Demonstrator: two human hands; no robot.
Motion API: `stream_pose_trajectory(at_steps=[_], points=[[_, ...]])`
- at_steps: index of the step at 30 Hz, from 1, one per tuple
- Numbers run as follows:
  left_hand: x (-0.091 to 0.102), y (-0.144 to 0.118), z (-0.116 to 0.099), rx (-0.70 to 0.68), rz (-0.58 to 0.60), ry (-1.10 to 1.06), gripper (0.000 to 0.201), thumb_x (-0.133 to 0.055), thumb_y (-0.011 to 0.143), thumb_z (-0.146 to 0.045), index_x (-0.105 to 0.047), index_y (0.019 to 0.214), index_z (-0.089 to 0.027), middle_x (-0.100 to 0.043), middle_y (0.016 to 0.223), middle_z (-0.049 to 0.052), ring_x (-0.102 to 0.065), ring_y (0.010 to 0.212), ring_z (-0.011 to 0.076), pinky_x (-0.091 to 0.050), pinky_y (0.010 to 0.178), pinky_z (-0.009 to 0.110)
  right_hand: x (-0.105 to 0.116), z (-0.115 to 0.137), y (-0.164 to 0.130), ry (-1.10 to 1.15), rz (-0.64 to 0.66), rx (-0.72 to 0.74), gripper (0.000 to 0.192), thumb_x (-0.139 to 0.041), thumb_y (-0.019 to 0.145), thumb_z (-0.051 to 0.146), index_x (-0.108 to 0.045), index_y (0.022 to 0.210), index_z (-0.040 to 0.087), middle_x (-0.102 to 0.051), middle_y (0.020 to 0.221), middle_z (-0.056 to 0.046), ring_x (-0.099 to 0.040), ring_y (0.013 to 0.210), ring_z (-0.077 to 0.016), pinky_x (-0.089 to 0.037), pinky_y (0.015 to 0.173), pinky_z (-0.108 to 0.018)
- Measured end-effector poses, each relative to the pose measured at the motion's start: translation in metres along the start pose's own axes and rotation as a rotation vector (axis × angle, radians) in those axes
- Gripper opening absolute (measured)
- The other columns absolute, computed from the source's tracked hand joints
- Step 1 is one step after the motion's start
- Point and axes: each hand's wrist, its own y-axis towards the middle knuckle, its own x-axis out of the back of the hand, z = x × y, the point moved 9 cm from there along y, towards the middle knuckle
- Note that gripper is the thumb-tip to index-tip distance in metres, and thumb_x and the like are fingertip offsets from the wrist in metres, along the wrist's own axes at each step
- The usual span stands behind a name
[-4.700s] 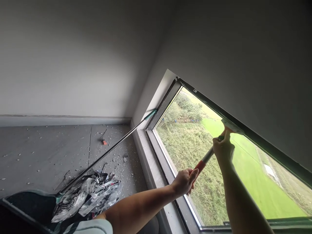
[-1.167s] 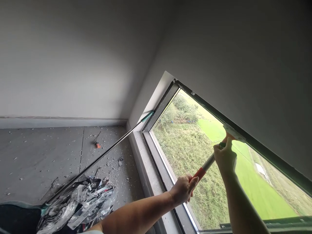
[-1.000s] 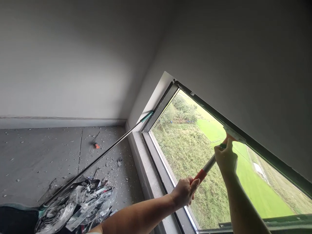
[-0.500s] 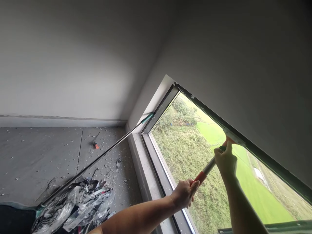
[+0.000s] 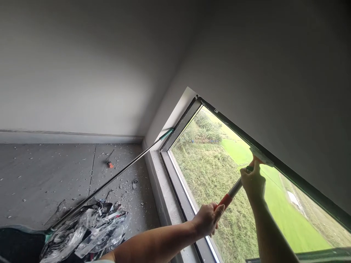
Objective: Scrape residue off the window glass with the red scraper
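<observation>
A large, slanted-looking window (image 5: 208, 171) with clear glass and a dark grey frame is set in the plain grey wall (image 5: 260, 73); green fields and bushes show through it. In front of its glass is a long-handled scraper (image 5: 235, 188) with a red grip, a silver metal shaft, an orange neck and a wide, flat, pale blade. The blade lies along the window's upper edge, beside the dark frame; whether it presses on the glass cannot be told.

The left hand (image 5: 208, 219) has its fingers curled round the red grip, near the window's lower-left edge. The right hand (image 5: 253, 182), closer to the window's upper edge, grasps the scraper just below its head, one finger stretched up onto the orange neck; its other fingers are partly hidden.

Left of the window, a slim metal pole (image 5: 128, 165) with a teal grip leans at a slant, its tip at the window's side recess. Its lower end reaches a black, green-edged container (image 5: 22, 243), cut off by the view. Beside that, a heap of crumpled clear plastic scraps (image 5: 93, 230) lies on the grey floor (image 5: 55, 175), amid pale crumbs. Farther from the window than the crumbs beside the sill lies a small orange-red-ended tool (image 5: 110, 164) with a thin dark rod.
</observation>
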Motion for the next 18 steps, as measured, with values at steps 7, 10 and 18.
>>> stream_pose_trajectory(at_steps=[7, 10, 18], points=[[-0.0025, -0.0031, -0.001, 0.013, -0.009, -0.006, 0.068, -0.035, 0.079, -0.072, -0.052, 0.107, -0.012, -0.046, 0.049, -0.007, -0.038, 0.032, 0.0068, -0.032, 0.03, 0.018, 0.0015, 0.002, -0.0042, 0.023, 0.013, -0.012, 0.046, -0.05, 0.078, 0.034, -0.042, 0.122, 0.021, -0.058, 0.063, 0.001, -0.053, 0.044, -0.0148, -0.046, 0.041, -0.025], [-0.004, -0.0019, -0.002, 0.009, 0.002, -0.011, 0.067, -0.035, 0.079, -0.071, -0.052, 0.107, -0.013, -0.046, 0.05, -0.007, -0.039, 0.033, 0.0063, -0.033, 0.031, 0.018, 0.0043, 0.0028, -0.0035, 0.029, 0.006, -0.025, 0.043, -0.05, 0.078, 0.032, -0.044, 0.119, 0.023, -0.058, 0.063, 0.002, -0.054, 0.045, -0.0138, -0.045, 0.041, -0.023], [0.0024, 0.0026, -0.0018, 0.006, 0.005, 0.005, 0.067, -0.035, 0.079, -0.071, -0.053, 0.106, -0.013, -0.047, 0.05, -0.006, -0.041, 0.033, 0.0079, -0.033, 0.03, 0.019, 0.0016, 0.0061, 0.0046, -0.056, -0.025, 0.018, 0.044, -0.048, 0.078, 0.034, -0.044, 0.12, 0.023, -0.058, 0.064, 0.002, -0.052, 0.046, -0.0148, -0.045, 0.046, -0.027]])
